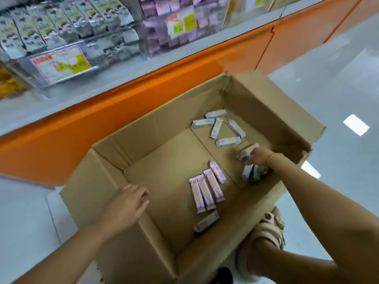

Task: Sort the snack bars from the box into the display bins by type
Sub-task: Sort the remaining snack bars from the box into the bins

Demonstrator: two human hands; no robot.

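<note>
An open cardboard box (164, 152) stands on the floor. Several white-blue snack bars (217, 128) lie scattered at its far right. Several purple bars (207, 189) lie side by side near the middle, one more purple bar (207, 223) below them. My right hand (259, 155) reaches into the right side of the box and grips white-blue bars (245, 153); more of them (251, 174) sit bunched under my wrist. My left hand (128, 203) rests on the box's left wall, fingers loosely bent, holding nothing.
Clear display bins hold white-green packs (51, 23) at upper left and purple packs (164, 23) to their right, above an orange shelf front (143, 95). My pink sandal (268, 228) is beside the box's near right corner. Grey floor lies around.
</note>
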